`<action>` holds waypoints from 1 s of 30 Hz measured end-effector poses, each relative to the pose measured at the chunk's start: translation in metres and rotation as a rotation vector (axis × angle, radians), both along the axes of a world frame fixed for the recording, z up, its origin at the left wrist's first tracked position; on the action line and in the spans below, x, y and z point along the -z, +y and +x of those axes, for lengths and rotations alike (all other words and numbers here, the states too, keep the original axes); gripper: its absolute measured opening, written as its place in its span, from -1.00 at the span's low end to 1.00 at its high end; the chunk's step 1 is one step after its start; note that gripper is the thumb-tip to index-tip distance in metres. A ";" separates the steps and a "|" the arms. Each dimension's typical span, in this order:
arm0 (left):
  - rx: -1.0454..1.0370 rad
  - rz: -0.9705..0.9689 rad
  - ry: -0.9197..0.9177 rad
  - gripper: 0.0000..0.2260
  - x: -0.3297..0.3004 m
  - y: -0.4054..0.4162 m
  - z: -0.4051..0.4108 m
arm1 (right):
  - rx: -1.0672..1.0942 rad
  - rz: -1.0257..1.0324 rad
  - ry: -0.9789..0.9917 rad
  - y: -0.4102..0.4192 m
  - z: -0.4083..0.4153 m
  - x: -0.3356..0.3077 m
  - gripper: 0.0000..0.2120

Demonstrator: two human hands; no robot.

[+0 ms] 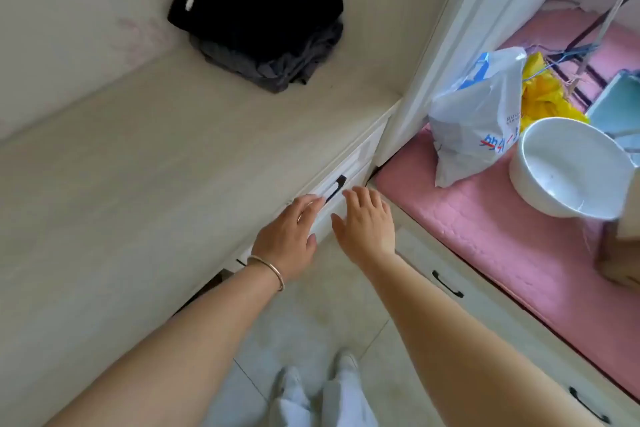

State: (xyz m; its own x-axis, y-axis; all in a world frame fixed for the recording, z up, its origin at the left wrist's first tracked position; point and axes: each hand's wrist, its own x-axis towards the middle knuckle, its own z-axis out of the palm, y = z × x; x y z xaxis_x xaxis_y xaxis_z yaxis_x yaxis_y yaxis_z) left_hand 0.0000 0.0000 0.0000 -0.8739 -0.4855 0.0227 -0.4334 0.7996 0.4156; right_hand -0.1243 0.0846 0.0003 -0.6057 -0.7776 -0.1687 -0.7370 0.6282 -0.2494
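The left hand (287, 236) is reaching with fingers straight and apart, holding nothing, its fingertips touching the lower end of the black handle (335, 188) on the white drawer front (356, 166) under the cream platform (138, 166). The right hand (367, 222) is hovering just beside the handle, fingers relaxed and apart, also holding nothing. To do this well, I judge one hand should be curling round the handle's middle and pulling straight outward, so the drawer is not jamming
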 end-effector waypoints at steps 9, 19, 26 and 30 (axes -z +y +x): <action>-0.189 0.228 -0.328 -0.45 0.082 0.005 -0.035 | -0.170 0.110 -0.031 -0.019 -0.051 0.072 -0.52; -0.279 0.205 -0.477 -0.40 0.111 -0.010 -0.059 | -0.378 0.302 -0.089 -0.044 -0.068 0.108 -0.38; -0.366 0.284 -0.506 -0.41 0.108 -0.006 -0.080 | -0.410 0.368 -0.001 -0.055 -0.068 0.102 -0.48; -0.354 0.300 -0.525 -0.37 0.105 0.012 -0.083 | -0.395 0.381 0.018 -0.043 -0.058 0.106 -0.50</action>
State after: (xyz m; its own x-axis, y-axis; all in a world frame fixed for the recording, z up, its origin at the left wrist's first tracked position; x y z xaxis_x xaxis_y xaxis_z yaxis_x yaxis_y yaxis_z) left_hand -0.0827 0.0121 -0.1050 -0.5210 -0.6623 -0.5385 -0.8504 0.4571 0.2606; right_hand -0.1824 0.0419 -0.1057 -0.2859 -0.8320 -0.4754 -0.9370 0.3467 -0.0433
